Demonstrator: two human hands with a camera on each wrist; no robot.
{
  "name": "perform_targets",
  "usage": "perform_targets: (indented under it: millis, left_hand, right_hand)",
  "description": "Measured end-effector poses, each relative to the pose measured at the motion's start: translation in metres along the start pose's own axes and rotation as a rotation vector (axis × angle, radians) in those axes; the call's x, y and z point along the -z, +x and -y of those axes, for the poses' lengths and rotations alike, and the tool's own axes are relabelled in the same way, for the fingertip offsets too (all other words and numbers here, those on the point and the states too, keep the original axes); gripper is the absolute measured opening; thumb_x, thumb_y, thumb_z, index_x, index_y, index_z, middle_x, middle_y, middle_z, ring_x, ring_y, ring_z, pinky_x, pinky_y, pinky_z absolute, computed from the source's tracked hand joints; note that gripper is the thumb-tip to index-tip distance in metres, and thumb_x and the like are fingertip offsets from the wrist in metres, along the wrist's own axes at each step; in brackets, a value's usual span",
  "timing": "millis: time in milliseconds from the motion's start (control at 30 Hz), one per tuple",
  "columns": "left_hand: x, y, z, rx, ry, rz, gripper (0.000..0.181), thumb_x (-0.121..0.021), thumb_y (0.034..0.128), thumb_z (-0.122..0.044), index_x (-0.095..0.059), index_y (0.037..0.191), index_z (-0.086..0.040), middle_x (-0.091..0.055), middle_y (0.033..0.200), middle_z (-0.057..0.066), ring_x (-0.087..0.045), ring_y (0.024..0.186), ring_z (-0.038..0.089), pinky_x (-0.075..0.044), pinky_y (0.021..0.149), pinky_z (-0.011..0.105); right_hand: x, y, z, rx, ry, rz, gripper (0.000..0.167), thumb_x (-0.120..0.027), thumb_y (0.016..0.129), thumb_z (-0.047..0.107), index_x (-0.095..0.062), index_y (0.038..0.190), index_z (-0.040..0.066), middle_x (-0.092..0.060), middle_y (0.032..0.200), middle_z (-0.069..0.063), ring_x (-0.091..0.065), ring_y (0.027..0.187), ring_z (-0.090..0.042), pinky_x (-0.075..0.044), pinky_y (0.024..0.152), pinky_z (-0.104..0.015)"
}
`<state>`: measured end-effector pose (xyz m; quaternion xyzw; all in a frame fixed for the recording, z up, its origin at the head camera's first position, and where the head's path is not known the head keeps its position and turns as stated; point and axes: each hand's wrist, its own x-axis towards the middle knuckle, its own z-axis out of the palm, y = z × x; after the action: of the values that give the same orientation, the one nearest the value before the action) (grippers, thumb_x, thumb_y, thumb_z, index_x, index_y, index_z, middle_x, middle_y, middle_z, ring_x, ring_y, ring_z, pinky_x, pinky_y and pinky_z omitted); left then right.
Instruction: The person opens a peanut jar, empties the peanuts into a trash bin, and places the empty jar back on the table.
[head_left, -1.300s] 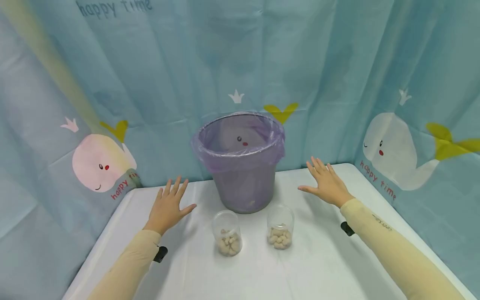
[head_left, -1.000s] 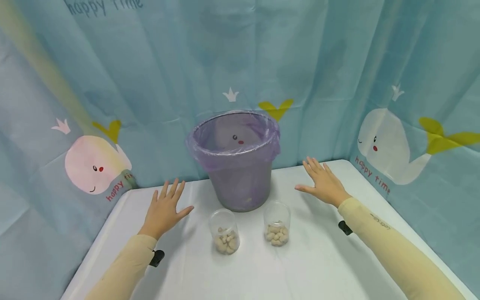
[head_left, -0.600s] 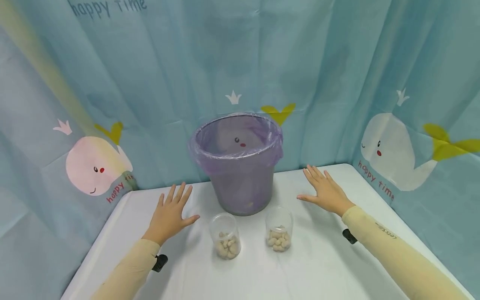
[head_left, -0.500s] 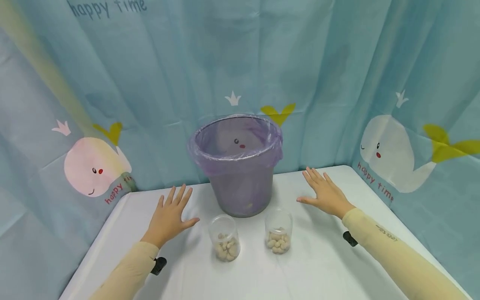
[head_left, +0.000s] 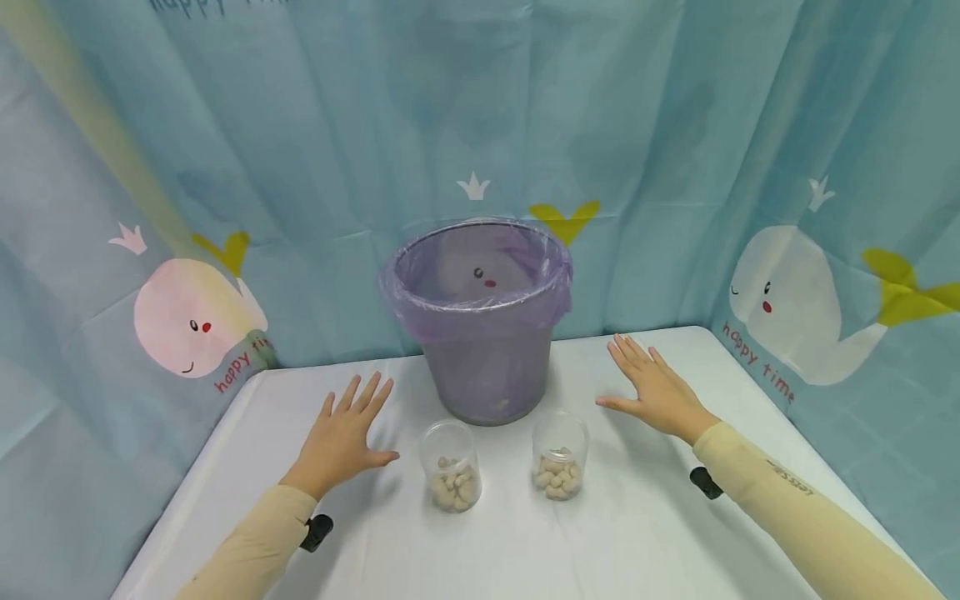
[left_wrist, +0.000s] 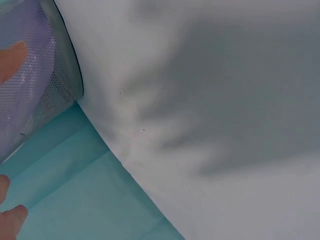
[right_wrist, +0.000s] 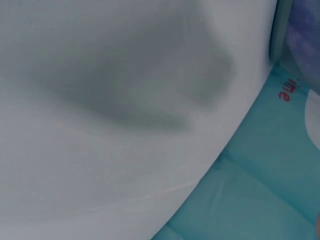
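Fingers spread, my left hand (head_left: 341, 437) hovers over the white table, left of a clear plastic cup (head_left: 452, 479) with pale, nut-like pieces in its lower part. A second such cup (head_left: 558, 471) stands to its right, filled about as high. My right hand (head_left: 660, 392), also spread and holding nothing, is above the table to the right of that cup. Behind the cups stands a mesh bin (head_left: 487, 375) with a purple plastic bag (head_left: 480, 321) folded over its rim. Fingertips (left_wrist: 12, 60) show at the left edge of the left wrist view.
A blue curtain (head_left: 337, 167) with whale prints hangs behind and beside the white table (head_left: 465, 558). The bin stands close to the table's back edge. Black straps with small devices show under both sleeves.
The head view shifts slightly between frames. Both hands stay spread, with the left thumb a little lower against the cups. Cups and bin keep their places on the table.
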<state>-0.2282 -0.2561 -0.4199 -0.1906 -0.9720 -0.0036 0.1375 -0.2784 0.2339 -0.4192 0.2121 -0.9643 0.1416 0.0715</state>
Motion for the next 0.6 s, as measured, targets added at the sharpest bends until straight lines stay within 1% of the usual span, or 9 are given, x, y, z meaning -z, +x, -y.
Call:
perform_targets:
  millis: [100, 200, 267, 433, 600]
  left_hand:
    - [0.003, 0.001, 0.000, -0.006, -0.008, 0.027, 0.109, -0.084, 0.0707, -0.054, -0.031, 0.157, -0.013, -0.031, 0.163, 0.013, -0.030, 0.148, 0.042, -0.030, 0.113, 0.071]
    - [0.000, -0.003, -0.003, -0.016, -0.022, 0.055, 0.109, -0.083, 0.0709, -0.054, -0.030, 0.157, -0.014, -0.028, 0.164, 0.012, -0.028, 0.149, 0.040, -0.030, 0.114, 0.070]
    - [-0.001, -0.005, -0.004, -0.023, -0.026, 0.045, 0.109, -0.084, 0.0701, -0.053, -0.031, 0.157, -0.013, -0.027, 0.164, 0.011, -0.028, 0.149, 0.040, -0.031, 0.114, 0.070]
    - [0.002, -0.008, -0.008, -0.026, -0.033, 0.030, 0.112, -0.085, 0.0688, -0.052, -0.030, 0.156, -0.010, -0.024, 0.165, 0.012, -0.027, 0.150, 0.039, -0.030, 0.115, 0.069]
    - [0.000, -0.012, -0.011, -0.015, -0.054, 0.053, 0.115, -0.087, 0.0663, -0.053, -0.029, 0.157, -0.011, -0.022, 0.166, 0.010, -0.028, 0.150, 0.038, -0.030, 0.115, 0.069]
  right_hand:
    - [0.002, -0.001, 0.002, -0.005, 0.007, -0.001, 0.101, -0.059, 0.089, 0.066, -0.018, 0.158, 0.004, -0.015, 0.166, -0.018, -0.013, 0.154, -0.038, -0.010, 0.126, -0.059]
    - [0.002, -0.005, 0.003, -0.016, 0.024, 0.004, 0.102, -0.061, 0.088, 0.064, -0.018, 0.158, 0.003, -0.015, 0.166, -0.019, -0.013, 0.154, -0.039, -0.011, 0.126, -0.058]
    - [0.003, -0.006, 0.003, -0.024, 0.036, -0.003, 0.102, -0.062, 0.088, 0.063, -0.018, 0.158, 0.004, -0.015, 0.166, -0.019, -0.013, 0.154, -0.039, -0.012, 0.126, -0.058]
    - [0.007, -0.004, 0.004, -0.048, 0.056, -0.006, 0.101, -0.060, 0.089, 0.063, -0.016, 0.159, 0.004, -0.012, 0.167, -0.019, -0.012, 0.154, -0.039, -0.013, 0.126, -0.057]
    - [0.007, -0.007, 0.007, -0.038, 0.078, 0.002, 0.100, -0.060, 0.090, 0.062, -0.016, 0.159, 0.005, -0.012, 0.167, -0.018, -0.010, 0.155, -0.038, -0.011, 0.127, -0.056]
